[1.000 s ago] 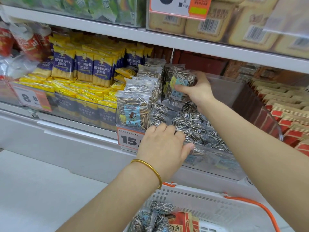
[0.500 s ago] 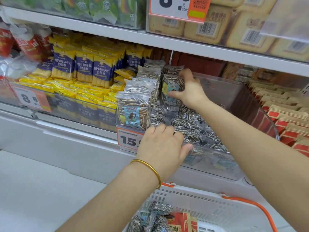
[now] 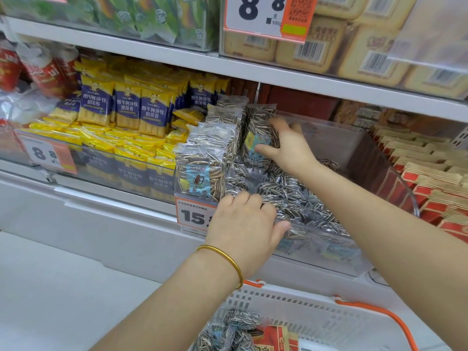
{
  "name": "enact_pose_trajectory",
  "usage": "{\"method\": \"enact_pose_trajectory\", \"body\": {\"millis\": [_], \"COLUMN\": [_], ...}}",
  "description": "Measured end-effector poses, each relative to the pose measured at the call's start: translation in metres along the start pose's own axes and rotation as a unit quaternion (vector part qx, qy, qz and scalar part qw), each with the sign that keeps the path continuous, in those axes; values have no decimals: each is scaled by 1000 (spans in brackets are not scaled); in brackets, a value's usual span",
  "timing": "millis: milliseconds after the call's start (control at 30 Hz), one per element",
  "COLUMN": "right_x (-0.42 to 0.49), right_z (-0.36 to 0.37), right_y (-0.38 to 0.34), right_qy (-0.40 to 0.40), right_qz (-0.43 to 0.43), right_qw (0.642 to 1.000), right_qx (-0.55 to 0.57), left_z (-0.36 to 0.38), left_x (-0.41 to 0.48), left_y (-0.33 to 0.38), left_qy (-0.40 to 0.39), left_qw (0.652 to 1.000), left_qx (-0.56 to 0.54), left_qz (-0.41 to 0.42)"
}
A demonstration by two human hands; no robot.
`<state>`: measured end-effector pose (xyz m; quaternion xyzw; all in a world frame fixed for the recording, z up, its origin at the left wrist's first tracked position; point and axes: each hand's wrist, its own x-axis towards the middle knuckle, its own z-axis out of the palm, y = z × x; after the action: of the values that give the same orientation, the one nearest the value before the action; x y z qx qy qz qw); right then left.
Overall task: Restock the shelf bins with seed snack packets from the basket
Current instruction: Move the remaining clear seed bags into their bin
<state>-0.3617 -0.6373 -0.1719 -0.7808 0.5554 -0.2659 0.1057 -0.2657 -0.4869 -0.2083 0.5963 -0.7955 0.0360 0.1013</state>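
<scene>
A clear shelf bin [image 3: 374, 158] holds striped sunflower seed packets, some standing in rows on its left [image 3: 200, 173], others lying loose [image 3: 298, 201]. My right hand [image 3: 288, 148] reaches into the bin and pinches an upright seed packet [image 3: 255, 127], thumb in front and fingers behind, against the standing rows. My left hand [image 3: 245, 224], with a gold bangle on its wrist, grips the bin's front rim, fingers curled over it and thumb outside. Below, the white basket [image 3: 304, 307] holds more seed packets [image 3: 228, 330].
Yellow and blue snack packs [image 3: 126, 110] fill the bin to the left. Red and tan boxes [image 3: 435, 178] lie on the right. An orange price tag [image 3: 192, 214] hangs on the seed bin. A red packet [image 3: 276, 338] lies in the basket, which has an orange handle [image 3: 379, 312].
My right hand has carried its seed packet left and slightly back, standing it against the upright rows. My left hand has stayed on the bin's front rim.
</scene>
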Motion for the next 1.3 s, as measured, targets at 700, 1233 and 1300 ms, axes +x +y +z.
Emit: {"method": "enact_pose_trajectory", "body": {"millis": [700,1233,1300], "right_x": [2,-9,-7], "right_z": [13,17,11], "right_y": [22,8,7], "right_qy": [-5,8,0], "right_qz": [94,49,39], "right_qw": [986,995,994], "right_qx": [136,91,102], "left_z": [4,5,6], "left_x": [1,1,2], "left_y": [-2,0,-1], "left_qy": [47,45,49], "left_qw": [999,999,999], "left_qx": [5,3,0], "left_qz": [7,1,1]}}
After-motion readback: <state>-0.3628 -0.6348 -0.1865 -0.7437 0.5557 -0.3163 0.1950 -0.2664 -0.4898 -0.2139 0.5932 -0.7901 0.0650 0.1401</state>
